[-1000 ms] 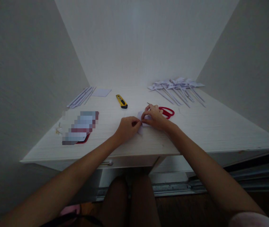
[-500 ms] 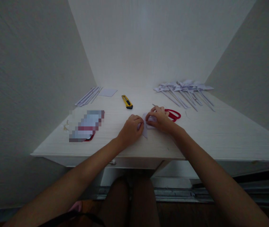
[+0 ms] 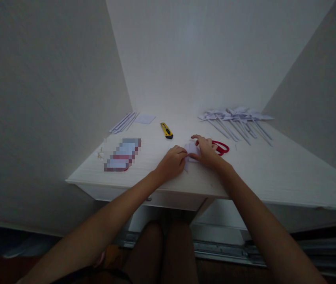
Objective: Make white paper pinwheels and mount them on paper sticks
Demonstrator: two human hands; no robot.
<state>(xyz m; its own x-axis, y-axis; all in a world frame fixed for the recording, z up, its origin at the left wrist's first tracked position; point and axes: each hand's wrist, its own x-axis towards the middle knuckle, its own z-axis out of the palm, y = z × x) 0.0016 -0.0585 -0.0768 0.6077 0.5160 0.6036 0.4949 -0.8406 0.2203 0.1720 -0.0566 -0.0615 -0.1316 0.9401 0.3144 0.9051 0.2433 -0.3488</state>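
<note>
A small white piece of paper lies on the white desk near its front edge, partly folded. My left hand pinches the paper's left side with closed fingers. My right hand presses down on the paper's right side, fingers curled over it. Both hands touch the paper and hide much of it. Red-handled scissors lie just right of my right hand.
A yellow utility knife lies behind the hands. Several finished paper pinwheels on sticks are heaped at the back right. Rolled paper sticks and a white square sheet sit at the back left. A blurred-out flat object lies on the left.
The camera has swung left and down, so everything sits further right in view. Both hands stay on the paper, the left fingers having closed in tighter on its left edge.
</note>
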